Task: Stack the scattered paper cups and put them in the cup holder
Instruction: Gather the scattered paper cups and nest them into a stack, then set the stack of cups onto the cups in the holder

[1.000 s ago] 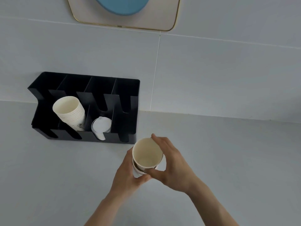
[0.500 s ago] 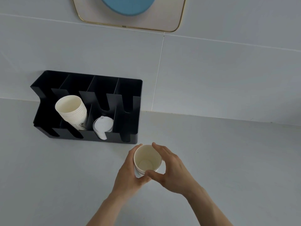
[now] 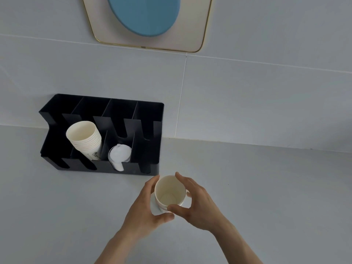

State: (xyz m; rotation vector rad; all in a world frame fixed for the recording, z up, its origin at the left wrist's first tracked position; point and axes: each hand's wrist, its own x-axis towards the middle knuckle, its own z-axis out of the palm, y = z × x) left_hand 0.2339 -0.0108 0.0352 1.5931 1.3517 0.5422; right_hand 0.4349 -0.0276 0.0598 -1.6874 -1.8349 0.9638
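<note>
A short stack of cream paper cups (image 3: 170, 193) stands upright just in front of the black cup holder's (image 3: 147, 149) right end. My left hand (image 3: 146, 208) wraps its left side, thumb below. My right hand (image 3: 196, 202) curls around the right side, fingers on the rim and thumb near the base. The holder has several slotted compartments. A tilted stack of paper cups (image 3: 85, 137) leans in its second compartment from the left.
White plastic lids (image 3: 119, 155) sit in the holder's third compartment. The holder backs against a grey tiled wall (image 3: 247, 101). A gold-rimmed panel with a blue disc (image 3: 146, 18) hangs above. The grey counter (image 3: 266, 187) stretches right.
The upper cup has slid down into the one beneath it, so the held stack looks shorter. Both hands stayed around it, close to the holder's right front corner.
</note>
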